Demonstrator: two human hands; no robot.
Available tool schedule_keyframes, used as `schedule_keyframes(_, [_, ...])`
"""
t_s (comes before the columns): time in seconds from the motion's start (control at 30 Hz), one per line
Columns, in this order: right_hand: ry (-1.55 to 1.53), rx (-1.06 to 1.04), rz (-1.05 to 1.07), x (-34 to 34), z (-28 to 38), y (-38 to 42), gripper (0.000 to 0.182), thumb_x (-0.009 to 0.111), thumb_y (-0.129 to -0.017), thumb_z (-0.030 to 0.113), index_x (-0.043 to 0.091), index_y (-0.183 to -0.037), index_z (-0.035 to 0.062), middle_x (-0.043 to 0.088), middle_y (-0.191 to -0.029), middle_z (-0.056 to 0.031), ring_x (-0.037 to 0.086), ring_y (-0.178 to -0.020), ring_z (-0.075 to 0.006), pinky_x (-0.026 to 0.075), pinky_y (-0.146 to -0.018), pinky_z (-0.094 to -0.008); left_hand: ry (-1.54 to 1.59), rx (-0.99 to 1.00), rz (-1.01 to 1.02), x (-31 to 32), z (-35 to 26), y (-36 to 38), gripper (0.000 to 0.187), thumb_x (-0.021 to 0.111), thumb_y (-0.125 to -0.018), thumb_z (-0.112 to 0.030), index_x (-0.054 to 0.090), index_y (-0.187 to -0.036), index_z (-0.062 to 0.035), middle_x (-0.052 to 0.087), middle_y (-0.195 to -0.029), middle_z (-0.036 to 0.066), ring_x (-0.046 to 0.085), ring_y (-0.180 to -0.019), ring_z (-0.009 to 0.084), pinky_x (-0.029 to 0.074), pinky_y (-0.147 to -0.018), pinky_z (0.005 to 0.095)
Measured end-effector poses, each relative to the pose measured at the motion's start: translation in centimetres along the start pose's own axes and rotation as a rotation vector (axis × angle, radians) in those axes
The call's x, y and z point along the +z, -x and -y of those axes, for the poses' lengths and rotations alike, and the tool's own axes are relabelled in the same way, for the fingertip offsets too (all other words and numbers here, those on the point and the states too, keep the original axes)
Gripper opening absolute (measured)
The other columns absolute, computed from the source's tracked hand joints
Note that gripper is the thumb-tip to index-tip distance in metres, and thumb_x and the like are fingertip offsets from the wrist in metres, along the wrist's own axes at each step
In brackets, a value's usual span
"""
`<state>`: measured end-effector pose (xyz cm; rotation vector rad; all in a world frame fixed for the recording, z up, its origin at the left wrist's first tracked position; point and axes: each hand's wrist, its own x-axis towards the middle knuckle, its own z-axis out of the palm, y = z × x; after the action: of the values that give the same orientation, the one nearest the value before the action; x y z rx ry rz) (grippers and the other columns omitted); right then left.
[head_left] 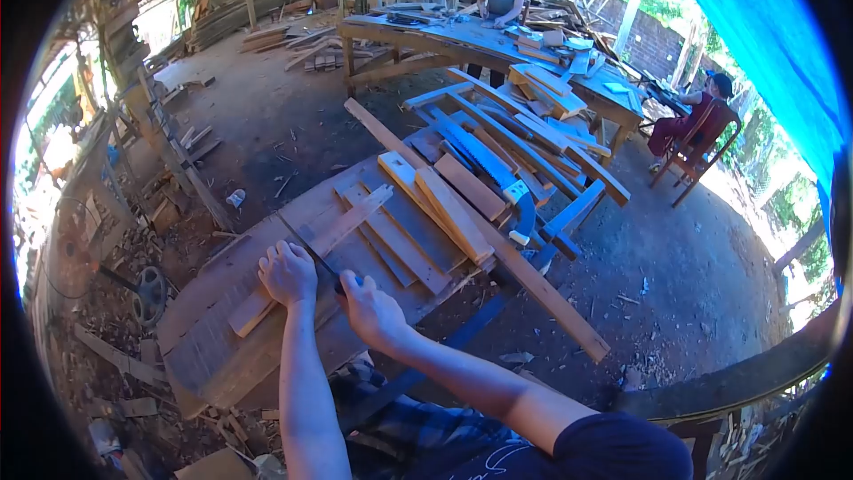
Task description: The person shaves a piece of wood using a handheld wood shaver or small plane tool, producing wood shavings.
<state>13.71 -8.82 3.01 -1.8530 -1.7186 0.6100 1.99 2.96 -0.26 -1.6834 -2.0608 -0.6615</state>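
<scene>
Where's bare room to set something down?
The brown wooden bench is bare at its left end, beside the pale wooden board under the left hand, and behind that hand toward the far edge. Right of the hands, stacked wooden planks and a blue-bladed handsaw crowd it.

A low wooden workbench (206, 331) in the centre and lower left of the frame, with boards on it.
On its top there is one narrow board (336, 233), placed slantwise, and, to the right of it, flat boards (410, 253) and thicker light pieces (442, 209). In the upper middle, a long table (418, 32) carries wood pieces (544, 84). The brown floor (675, 258) has small scraps (628, 300) at right.
</scene>
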Motion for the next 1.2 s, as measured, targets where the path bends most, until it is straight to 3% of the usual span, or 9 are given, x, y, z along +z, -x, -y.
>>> schedule_keyframes(0.1, [-0.019,-0.121,-0.125,2.6,-0.2,-3.5,0.027,0.053,-0.094,0.026,0.044,-0.112,0.0089,0.059,-0.095,-0.0289,0.063,-0.081,-0.0472,0.051,-0.067,-0.0543,-0.005,0.025,0.024,-0.2,0.3,0.1,0.023,0.050,-0.088,-0.027,0.063,-0.081,-0.0095,0.066,-0.089,0.011,0.063,-0.085,0.0312,0.049,-0.073,0.0449])
schedule_keyframes(0.27, [-0.045,-0.107,-0.074,0.3,-0.4,-0.7,0.025,0.053,-0.094,0.025,0.045,-0.110,0.0082,0.059,-0.097,-0.0284,0.062,-0.083,-0.0475,0.051,-0.070,-0.0546,-0.053,-0.023,-0.024,0.2,-0.1,0.0,0.023,0.050,-0.089,-0.026,0.064,-0.081,-0.0094,0.066,-0.089,0.011,0.063,-0.084,0.0321,0.049,-0.074,0.0453])
schedule_keyframes(0.33, [-0.035,0.025,0.015,0.0,-0.8,1.0,0.024,0.053,-0.094,0.025,0.045,-0.109,0.0081,0.059,-0.098,-0.0283,0.061,-0.087,-0.0481,0.050,-0.073,-0.0539,-0.040,-0.016,-0.003,0.3,-0.2,-0.2,0.022,0.051,-0.089,-0.026,0.064,-0.083,-0.0098,0.067,-0.090,0.011,0.063,-0.085,0.0331,0.049,-0.073,0.0460])
schedule_keyframes(0.57, [-0.065,-0.037,-0.018,1.4,0.8,-3.6,0.021,0.050,-0.095,0.023,0.044,-0.112,0.0111,0.057,-0.104,-0.0283,0.062,-0.089,-0.0482,0.053,-0.071,-0.0531,-0.032,-0.011,0.049,-0.3,0.1,-0.2,0.024,0.049,-0.089,-0.026,0.065,-0.083,-0.0096,0.067,-0.091,0.012,0.063,-0.086,0.0339,0.049,-0.073,0.0469])
schedule_keyframes(0.73, [-0.070,-0.039,-0.006,-0.3,-1.6,1.6,0.021,0.049,-0.095,0.023,0.045,-0.111,0.0102,0.058,-0.102,-0.0277,0.062,-0.087,-0.0481,0.052,-0.074,-0.0541,-0.038,-0.020,0.020,0.0,-0.1,0.1,0.025,0.048,-0.089,-0.027,0.065,-0.081,-0.0099,0.067,-0.089,0.012,0.063,-0.086,0.0341,0.050,-0.073,0.0470])
schedule_keyframes(0.93, [-0.123,-0.127,-0.060,1.6,0.5,-4.1,0.026,0.052,-0.095,0.027,0.043,-0.113,0.0100,0.057,-0.100,-0.0301,0.063,-0.080,-0.0483,0.052,-0.067,-0.0535,-0.037,0.033,0.027,0.1,0.4,-0.3,0.024,0.049,-0.088,-0.027,0.066,-0.083,-0.0104,0.067,-0.091,0.011,0.063,-0.086,0.0344,0.050,-0.073,0.0472])
schedule_keyframes(1.07, [-0.092,-0.172,-0.097,0.8,-0.6,-2.4,0.026,0.051,-0.095,0.027,0.043,-0.112,0.0103,0.058,-0.096,-0.0292,0.062,-0.079,-0.0492,0.052,-0.066,-0.0539,-0.040,-0.020,0.005,-0.3,-0.1,-0.5,0.024,0.049,-0.088,-0.027,0.065,-0.084,-0.0104,0.067,-0.091,0.011,0.063,-0.085,0.0337,0.050,-0.073,0.0451])
schedule_keyframes(1.13, [-0.049,-0.034,0.046,-0.7,-0.6,0.3,0.024,0.049,-0.096,0.027,0.043,-0.113,0.0103,0.060,-0.093,-0.0280,0.062,-0.081,-0.0499,0.051,-0.071,-0.0552,-0.007,0.022,0.010,-0.4,0.0,-0.1,0.024,0.049,-0.087,-0.027,0.065,-0.082,-0.0100,0.067,-0.091,0.011,0.063,-0.085,0.0336,0.050,-0.073,0.0449])
schedule_keyframes(1.2, [-0.075,-0.038,0.017,-0.4,-0.4,0.3,0.024,0.049,-0.096,0.027,0.043,-0.113,0.0104,0.060,-0.094,-0.0281,0.062,-0.081,-0.0496,0.051,-0.071,-0.0552,-0.040,0.013,0.045,-0.4,-0.1,0.3,0.024,0.050,-0.087,-0.027,0.066,-0.081,-0.0098,0.067,-0.089,0.011,0.063,-0.085,0.0335,0.050,-0.073,0.0447])
